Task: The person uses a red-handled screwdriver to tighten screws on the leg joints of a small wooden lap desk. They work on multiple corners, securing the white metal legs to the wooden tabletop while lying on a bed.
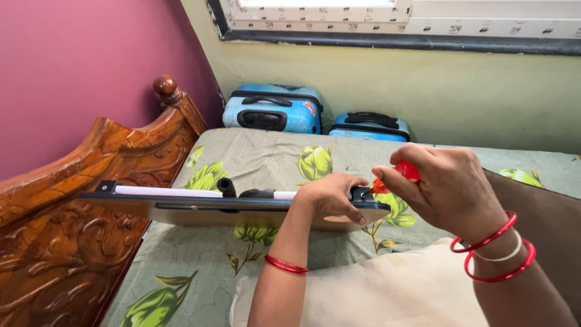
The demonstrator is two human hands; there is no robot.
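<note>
A flat dark panel with a white tube and black fittings on its top is held level above the bed. My left hand grips its right end from above. My right hand holds a small red-handled screwdriver, its tip pointing left at a black fitting on the panel's right end, close to my left fingers. Red bangles sit on both wrists.
A carved wooden headboard runs along the left. The bed has a grey sheet with green flowers. Two blue suitcases stand against the far wall. A cream pillow lies near me.
</note>
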